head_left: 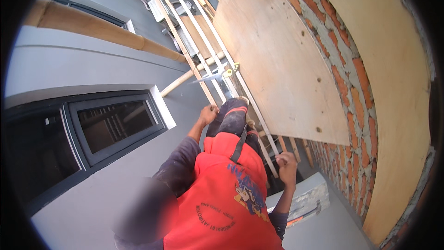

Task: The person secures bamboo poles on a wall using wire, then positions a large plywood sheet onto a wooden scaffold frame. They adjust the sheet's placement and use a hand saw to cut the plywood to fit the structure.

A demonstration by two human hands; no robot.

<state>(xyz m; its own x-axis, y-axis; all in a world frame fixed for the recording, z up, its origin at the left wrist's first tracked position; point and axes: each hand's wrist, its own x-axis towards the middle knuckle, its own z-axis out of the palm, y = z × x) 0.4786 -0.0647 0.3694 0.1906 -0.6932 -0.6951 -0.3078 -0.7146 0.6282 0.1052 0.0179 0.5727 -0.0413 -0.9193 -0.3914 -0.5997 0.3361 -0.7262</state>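
Observation:
My left hand (208, 114) is closed at the near end of a pale wooden strip (182, 46), beside my left thigh. On the other side of my body, my right hand (287, 164) has its fingers curled at the near end of another long wooden strip (247, 95). Between these two, more thin strips run away from me, roughly side by side. A handsaw (228, 72) with a yellow-green and black handle lies across them past my knees, its blade pointing left. The fingers' exact hold on each strip is partly hidden.
A large plywood sheet (277, 55) stands at the right before a brick wall (358, 83). Bamboo poles (92, 28) cross at the upper left. A grey wall with a dark-framed window (115, 125) is on my left. Below right is a pale ledge (307, 203).

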